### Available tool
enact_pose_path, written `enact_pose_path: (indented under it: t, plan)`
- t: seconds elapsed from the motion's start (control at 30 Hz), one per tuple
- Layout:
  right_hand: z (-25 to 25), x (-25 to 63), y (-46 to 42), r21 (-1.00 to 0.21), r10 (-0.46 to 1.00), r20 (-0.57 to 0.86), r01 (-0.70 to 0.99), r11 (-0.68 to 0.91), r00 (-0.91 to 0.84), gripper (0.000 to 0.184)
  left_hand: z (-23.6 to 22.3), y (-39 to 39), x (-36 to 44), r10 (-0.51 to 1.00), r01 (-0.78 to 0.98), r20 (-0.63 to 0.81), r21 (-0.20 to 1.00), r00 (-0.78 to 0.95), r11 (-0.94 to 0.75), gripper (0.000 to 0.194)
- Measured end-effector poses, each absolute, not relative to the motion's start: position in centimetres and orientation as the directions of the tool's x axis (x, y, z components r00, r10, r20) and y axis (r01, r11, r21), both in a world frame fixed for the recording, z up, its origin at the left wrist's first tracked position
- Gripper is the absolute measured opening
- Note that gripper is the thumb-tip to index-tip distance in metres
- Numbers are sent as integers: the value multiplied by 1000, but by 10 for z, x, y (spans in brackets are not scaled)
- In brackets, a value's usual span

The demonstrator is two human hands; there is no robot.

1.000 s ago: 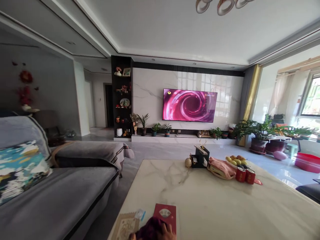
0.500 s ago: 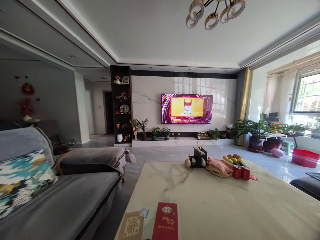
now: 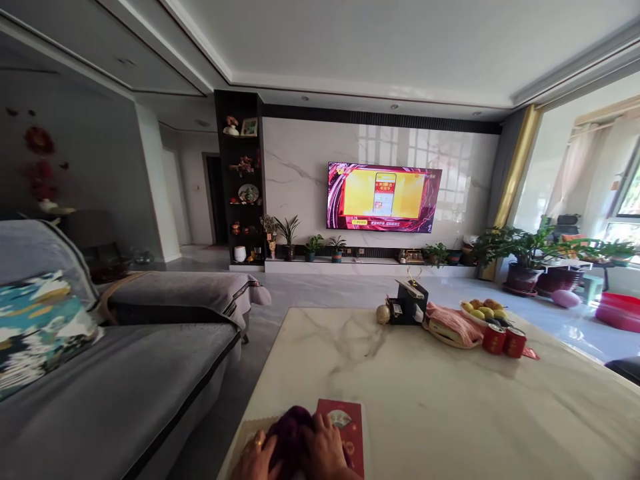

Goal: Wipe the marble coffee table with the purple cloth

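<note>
A dark purple soft bundle [image 3: 294, 430], perhaps cloth or yarn, is bunched between my hands at the near edge of the table. My left hand [image 3: 254, 460], with a gold ring on one finger, grips its left side. On the other side, the bent fingers of my right hand [image 3: 327, 448] press into it. Partly covered by the bundle and my right hand is a red printed packet [image 3: 354, 427] lying flat. Only a strip of the tan patterned piece [image 3: 253, 427] shows behind my left hand. The bundle's lower part is cut off by the frame.
On the marble-topped table [image 3: 425, 413] stand a black box [image 3: 413, 303], a pink cloth [image 3: 457, 325] on a round tray, a fruit bowl [image 3: 483, 313] and two red cans [image 3: 504, 341]. A grey sofa [image 3: 165, 387] runs along the left. The television [image 3: 383, 199] is on.
Both my hands have come into view from below with the purple bundle, now over the red packet and tan piece. The view has tilted down.
</note>
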State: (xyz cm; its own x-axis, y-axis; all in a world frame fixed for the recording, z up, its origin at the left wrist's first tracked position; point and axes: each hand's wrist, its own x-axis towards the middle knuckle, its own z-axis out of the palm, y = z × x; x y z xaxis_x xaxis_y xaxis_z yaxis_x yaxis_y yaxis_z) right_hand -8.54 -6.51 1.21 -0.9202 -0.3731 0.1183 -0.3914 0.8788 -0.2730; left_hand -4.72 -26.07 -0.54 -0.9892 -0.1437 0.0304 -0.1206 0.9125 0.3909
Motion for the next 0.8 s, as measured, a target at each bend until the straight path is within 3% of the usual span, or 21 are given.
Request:
enact_pose_path:
  t: [0.13, 0.43, 0.63, 0.8]
  plan:
    - [21, -118, -73, -291, -355, 153, -385, 876, -922, 40, 3, -270, -89, -77, -43, 108, 283, -991, 958, 48]
    - [23, -197, -120, -232, -313, 131, -336, 913, -941, 38, -1, -312, -179, -138, -94, 118, 315, -983, 944, 48]
    - [26, -216, -137, -254, -309, 95, -323, 912, -946, 42, -6, -322, -191, -205, -154, 140, 310, -969, 938, 45]
    - [31, -190, -139, -292, -396, 70, -399, 869, -915, 33, 2, -327, -163, -212, -155, 140, 337, -967, 929, 39]
